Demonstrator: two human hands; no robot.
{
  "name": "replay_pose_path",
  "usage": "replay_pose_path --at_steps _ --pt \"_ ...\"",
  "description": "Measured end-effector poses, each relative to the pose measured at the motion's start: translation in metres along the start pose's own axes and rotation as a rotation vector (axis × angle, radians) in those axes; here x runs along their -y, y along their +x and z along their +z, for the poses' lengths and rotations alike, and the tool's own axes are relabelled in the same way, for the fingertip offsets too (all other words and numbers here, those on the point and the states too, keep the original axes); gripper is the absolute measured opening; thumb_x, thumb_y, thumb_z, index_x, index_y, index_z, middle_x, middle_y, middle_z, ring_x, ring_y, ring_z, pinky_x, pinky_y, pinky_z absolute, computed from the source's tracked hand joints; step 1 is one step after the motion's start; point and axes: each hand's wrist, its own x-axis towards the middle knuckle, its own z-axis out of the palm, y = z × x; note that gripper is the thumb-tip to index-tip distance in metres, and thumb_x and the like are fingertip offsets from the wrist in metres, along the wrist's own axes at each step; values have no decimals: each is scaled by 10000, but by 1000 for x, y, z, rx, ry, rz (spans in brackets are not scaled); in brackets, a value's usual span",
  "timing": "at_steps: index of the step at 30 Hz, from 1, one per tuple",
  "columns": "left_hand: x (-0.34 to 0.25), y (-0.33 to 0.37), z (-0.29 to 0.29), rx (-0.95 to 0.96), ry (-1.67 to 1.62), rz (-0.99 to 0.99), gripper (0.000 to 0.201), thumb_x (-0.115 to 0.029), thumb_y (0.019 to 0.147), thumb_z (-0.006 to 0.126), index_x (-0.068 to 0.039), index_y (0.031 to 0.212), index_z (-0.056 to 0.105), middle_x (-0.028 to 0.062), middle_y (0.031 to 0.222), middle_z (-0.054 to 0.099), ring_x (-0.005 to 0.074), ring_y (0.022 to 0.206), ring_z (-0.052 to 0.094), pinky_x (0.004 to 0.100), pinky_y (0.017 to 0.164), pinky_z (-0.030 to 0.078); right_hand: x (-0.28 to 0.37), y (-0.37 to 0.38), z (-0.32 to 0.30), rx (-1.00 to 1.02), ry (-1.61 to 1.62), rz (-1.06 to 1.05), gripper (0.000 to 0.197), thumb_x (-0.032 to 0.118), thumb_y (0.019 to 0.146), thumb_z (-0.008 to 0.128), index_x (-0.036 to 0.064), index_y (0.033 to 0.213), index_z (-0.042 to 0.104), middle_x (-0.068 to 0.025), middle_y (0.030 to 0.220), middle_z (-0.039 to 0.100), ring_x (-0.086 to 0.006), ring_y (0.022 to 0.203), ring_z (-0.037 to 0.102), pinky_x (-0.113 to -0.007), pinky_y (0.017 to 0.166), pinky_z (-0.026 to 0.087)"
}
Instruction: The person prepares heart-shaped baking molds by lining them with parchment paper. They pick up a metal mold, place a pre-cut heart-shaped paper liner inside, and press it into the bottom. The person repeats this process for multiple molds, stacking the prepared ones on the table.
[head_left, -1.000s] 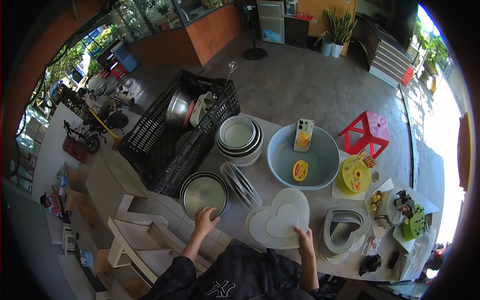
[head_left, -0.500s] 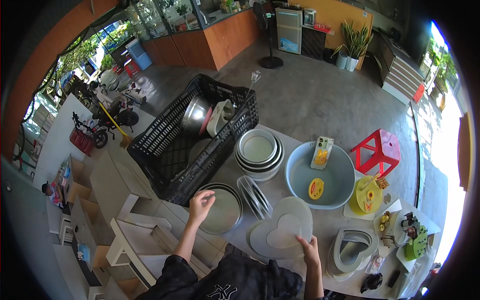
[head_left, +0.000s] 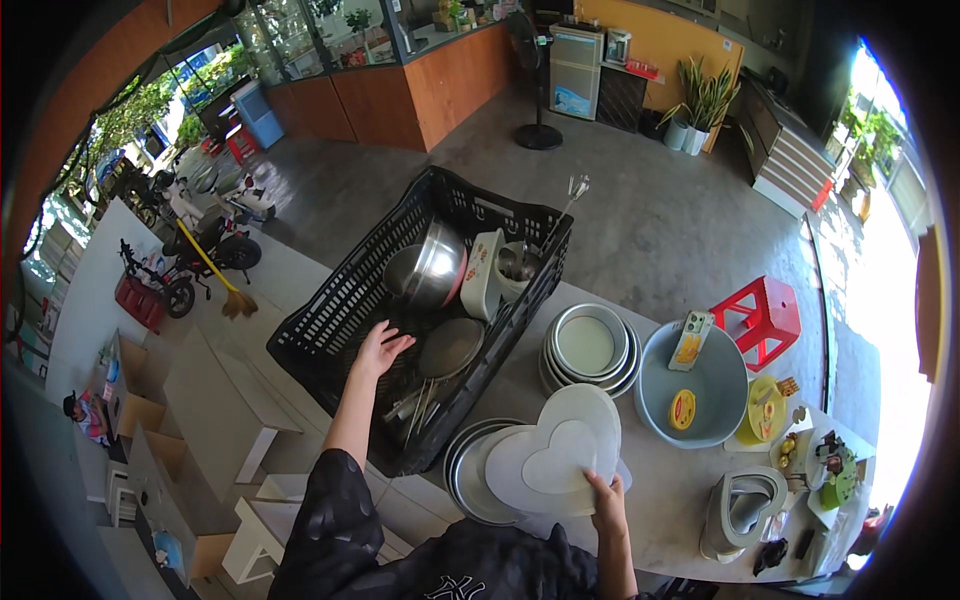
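Observation:
My left hand (head_left: pixel 383 350), empty with fingers spread, reaches over the near side of a black plastic crate (head_left: pixel 510 338). A shiny metal bowl (head_left: pixel 442 268), a white kitchen scale (head_left: pixel 483 278), a dark round plate (head_left: pixel 450 347) and several thin metal tools lie inside the crate. In my right hand (head_left: pixel 608 500) are flat grey heart-shaped plates (head_left: pixel 590 425) of different sizes, overlapping and gripped at their right edge. Partly covered by them, shallow round pans (head_left: pixel 482 485) sit on the table. Nested round cake tins (head_left: pixel 590 345) stand just beyond the plates.
A blue-grey basin (head_left: pixel 655 385) holds a phone (head_left: pixel 690 342) and a yellow oval tub (head_left: pixel 682 410). Nested heart-shaped tins (head_left: pixel 728 515) stand at the table's right, near a lime-green container (head_left: pixel 762 410). Beyond the table are a red stool (head_left: pixel 785 308) and a standing fan (head_left: pixel 538 80).
My left hand has moved from above the round pans to over the crate. My right hand still holds the heart-shaped plates. The view has shifted, showing more of the crate's inside.

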Motion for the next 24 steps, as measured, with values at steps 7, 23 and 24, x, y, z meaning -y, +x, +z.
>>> replay_pose_path --at_steps 7,23,24 --pt "-17 72 19 76 -309 -391 843 -441 767 556 150 1211 150 325 1207 277 531 1025 410 377 701 546 -21 1 46 -120 26 9 217 98 774 593 -36 944 575 -76 868 615 -136 747 586 -252 669 459" --pt "0 127 12 16 -412 -490 238 -13 806 351 167 909 469 339 1054 435 552 1003 401 370 674 569 -21 13 59 -212 -44 5 281 127 765 605 -57 972 556 -101 885 608 -156 767 586 -273 704 461" --pt "1 121 13 1 -398 -473 235 -18 803 359 170 892 470 343 1047 439 548 1007 403 356 660 571 -20 13 59 -219 -45 6 282 128 765 606 -57 972 556 -100 884 609 -156 768 586 -272 704 461"
